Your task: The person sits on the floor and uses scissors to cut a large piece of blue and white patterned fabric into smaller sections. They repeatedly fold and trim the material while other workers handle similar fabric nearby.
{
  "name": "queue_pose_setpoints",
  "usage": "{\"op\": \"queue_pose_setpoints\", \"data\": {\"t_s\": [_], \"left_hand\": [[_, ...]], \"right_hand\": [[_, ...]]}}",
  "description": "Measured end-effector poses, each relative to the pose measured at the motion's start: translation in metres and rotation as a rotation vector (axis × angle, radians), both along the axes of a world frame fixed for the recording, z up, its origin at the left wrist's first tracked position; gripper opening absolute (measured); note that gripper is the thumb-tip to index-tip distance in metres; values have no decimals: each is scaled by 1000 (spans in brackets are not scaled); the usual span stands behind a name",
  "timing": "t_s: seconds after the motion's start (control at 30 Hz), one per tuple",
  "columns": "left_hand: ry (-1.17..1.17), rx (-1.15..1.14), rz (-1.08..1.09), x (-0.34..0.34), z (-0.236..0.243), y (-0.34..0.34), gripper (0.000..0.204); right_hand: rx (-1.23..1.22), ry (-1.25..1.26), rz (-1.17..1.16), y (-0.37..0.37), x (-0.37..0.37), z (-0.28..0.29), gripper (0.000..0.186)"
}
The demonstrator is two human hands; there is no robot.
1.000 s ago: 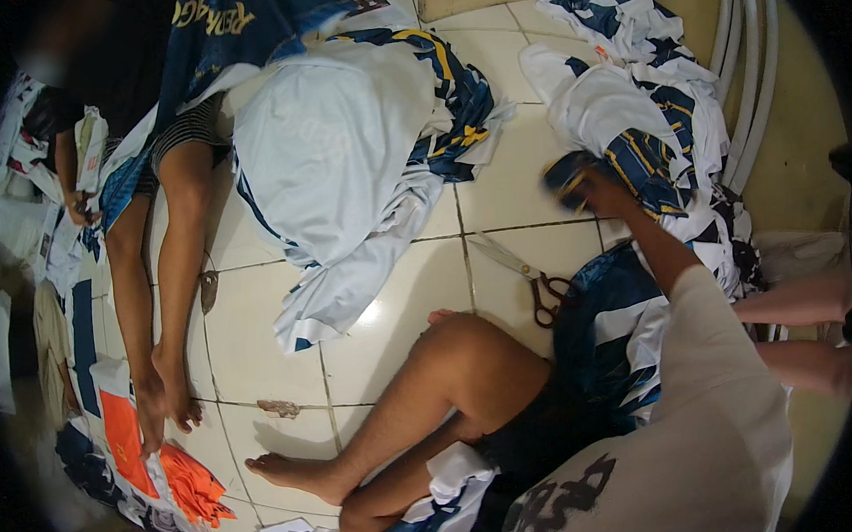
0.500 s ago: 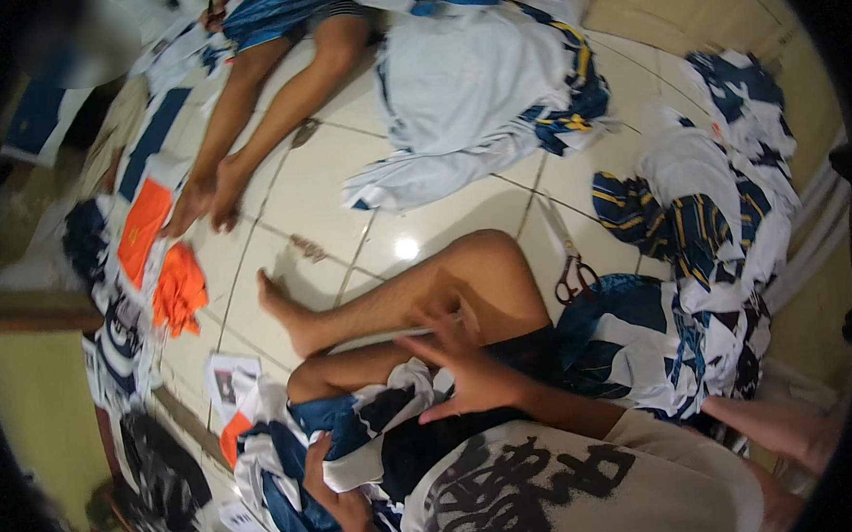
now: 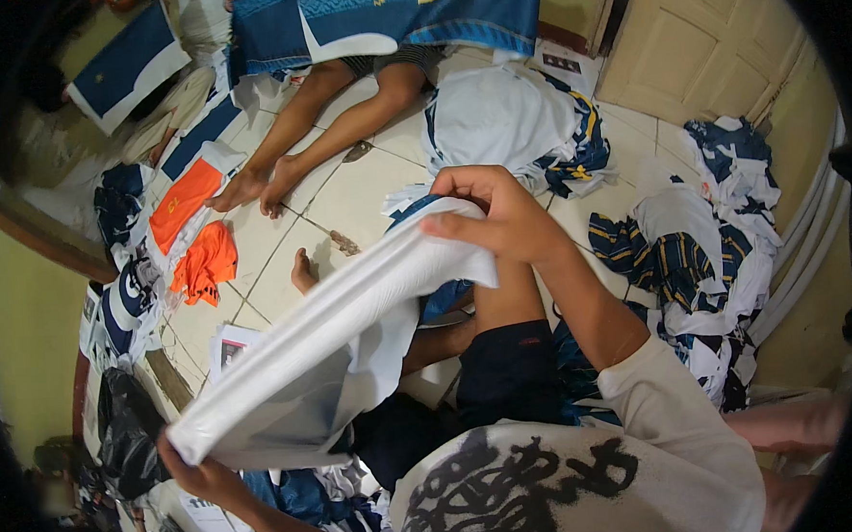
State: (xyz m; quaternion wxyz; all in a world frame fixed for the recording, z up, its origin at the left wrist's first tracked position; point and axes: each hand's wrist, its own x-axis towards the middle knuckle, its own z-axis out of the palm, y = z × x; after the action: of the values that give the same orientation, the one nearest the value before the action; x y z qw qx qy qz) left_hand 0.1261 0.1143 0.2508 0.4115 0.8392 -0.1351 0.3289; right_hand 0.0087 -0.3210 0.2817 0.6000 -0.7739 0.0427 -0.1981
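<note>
A white piece of fabric [image 3: 332,314] with a bit of blue at its far end stretches slantwise above my lap. My left hand [image 3: 201,473] grips its near left corner, fingers closed. At the far right end my right hand [image 3: 491,214] pinches the folded edge between thumb and fingers. The edge is pulled taut and the rest hangs down. Beneath it, blue and white fabric pieces [image 3: 303,494] lie by my left forearm. My right arm and the fabric hide part of the floor and my legs.
Opposite, a person with outstretched bare legs has a large blue cloth [image 3: 413,16] over them. Orange pieces [image 3: 204,263] lie at left beside a black plastic bag [image 3: 131,431]. A white garment pile [image 3: 495,108] is ahead; striped fabric [image 3: 637,250] heaps up at right.
My left hand has moved left and my right hand has risen forward and closed. The white fabric has been lifted from my lap and stretched between them. The blue cloth opposite shows more fully.
</note>
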Motion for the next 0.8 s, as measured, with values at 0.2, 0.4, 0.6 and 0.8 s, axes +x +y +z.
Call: {"op": "queue_pose_setpoints", "data": {"t_s": [0.2, 0.4, 0.6, 0.8], "left_hand": [[-350, 213, -5, 59, 51, 39, 30], [387, 56, -403, 27, 39, -11, 35], [424, 422, -646, -37, -106, -71, 51], [443, 451, -212, -77, -274, -42, 54]], "right_hand": [[419, -225, -203, 50, -23, 41, 13], [330, -805, -695, -126, -57, 119, 36], [133, -874, -1061, -322, -202, 158, 31], [-188, -787, -1250, -407, -321, 180, 28]]}}
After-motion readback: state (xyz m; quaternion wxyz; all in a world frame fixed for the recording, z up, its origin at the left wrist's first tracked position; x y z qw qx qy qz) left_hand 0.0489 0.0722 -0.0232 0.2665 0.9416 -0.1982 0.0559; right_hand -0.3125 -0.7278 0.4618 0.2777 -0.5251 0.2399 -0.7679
